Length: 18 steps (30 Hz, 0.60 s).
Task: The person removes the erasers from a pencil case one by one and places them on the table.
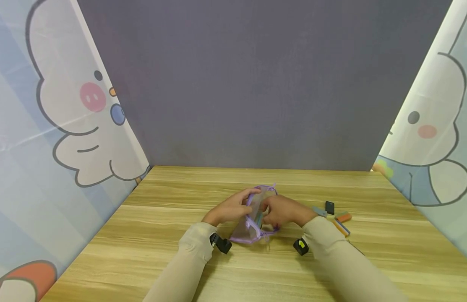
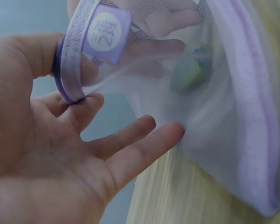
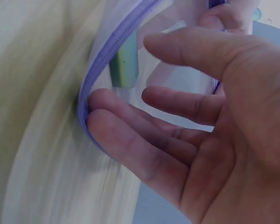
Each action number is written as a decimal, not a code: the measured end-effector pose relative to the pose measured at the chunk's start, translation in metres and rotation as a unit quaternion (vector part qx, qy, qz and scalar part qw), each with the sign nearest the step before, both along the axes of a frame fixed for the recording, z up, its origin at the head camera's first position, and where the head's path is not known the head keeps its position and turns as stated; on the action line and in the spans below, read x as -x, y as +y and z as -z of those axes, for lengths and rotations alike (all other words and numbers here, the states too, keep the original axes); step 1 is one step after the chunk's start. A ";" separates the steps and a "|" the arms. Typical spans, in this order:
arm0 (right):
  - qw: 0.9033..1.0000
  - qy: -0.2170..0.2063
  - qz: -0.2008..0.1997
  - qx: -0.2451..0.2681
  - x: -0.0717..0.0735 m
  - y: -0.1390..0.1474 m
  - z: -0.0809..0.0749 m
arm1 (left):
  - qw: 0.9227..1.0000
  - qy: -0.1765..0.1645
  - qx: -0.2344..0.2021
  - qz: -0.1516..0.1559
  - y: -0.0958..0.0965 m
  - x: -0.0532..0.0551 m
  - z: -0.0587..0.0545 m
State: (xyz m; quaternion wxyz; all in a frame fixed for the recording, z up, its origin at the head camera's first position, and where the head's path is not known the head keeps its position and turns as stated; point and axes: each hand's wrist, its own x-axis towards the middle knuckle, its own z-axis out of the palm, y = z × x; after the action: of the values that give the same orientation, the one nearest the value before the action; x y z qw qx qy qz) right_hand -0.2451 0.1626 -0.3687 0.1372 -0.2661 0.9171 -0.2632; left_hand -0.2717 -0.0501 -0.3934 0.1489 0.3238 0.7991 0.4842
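Observation:
A see-through mesh zipper pouch [image 1: 242, 233] with purple edging is held tilted over the table, its mouth spread open. My left hand [image 1: 230, 208] pinches one side of the zipped rim between thumb and forefinger, beside a small purple label [image 2: 107, 35]; its other fingers are spread along the mesh. My right hand [image 1: 283, 211] reaches into the mouth with fingers loosely extended, two fingertips against the purple zipper edge [image 3: 102, 60] and nothing gripped. Inside the pouch lies a small green and yellow block-like item [image 3: 124, 67], seen blurred through the mesh in the left wrist view.
Right of the pouch lie a small black rectangular item [image 1: 329, 207], an orange block [image 1: 344, 217], a blue and orange strip [image 1: 342, 226] and a grey-blue piece [image 1: 320, 211] partly behind the right wrist. A dark grey panel [image 1: 256, 92] stands behind the wooden table [image 1: 150, 235].

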 end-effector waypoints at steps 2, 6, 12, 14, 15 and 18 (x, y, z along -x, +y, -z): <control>1.000 -0.005 -0.006 -0.012 0.001 -0.002 -0.002 | 1.000 -0.009 -0.005 0.001 -0.001 0.000 0.000; 0.999 -0.010 -0.012 -0.034 0.002 -0.005 -0.003 | 1.000 -0.023 -0.011 0.000 -0.001 0.000 0.000; 0.996 0.028 -0.039 -0.072 0.005 -0.010 -0.003 | 1.000 -0.009 -0.005 -0.001 -0.004 0.001 0.001; 0.995 0.037 -0.045 -0.079 0.005 -0.013 -0.003 | 1.000 -0.006 -0.002 -0.003 -0.005 0.001 0.002; 0.995 0.039 -0.045 -0.082 0.004 -0.013 -0.003 | 1.000 -0.005 -0.001 -0.003 -0.005 0.001 0.002; 0.993 0.048 -0.047 -0.094 0.003 -0.015 -0.004 | 1.000 -0.010 -0.005 -0.002 -0.005 0.001 0.003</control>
State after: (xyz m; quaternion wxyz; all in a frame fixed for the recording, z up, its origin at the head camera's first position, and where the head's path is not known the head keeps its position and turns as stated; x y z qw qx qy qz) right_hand -0.2480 0.1480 -0.3650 0.1297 -0.3067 0.9299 -0.1560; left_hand -0.2726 -0.0554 -0.3966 0.1548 0.3179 0.7959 0.4914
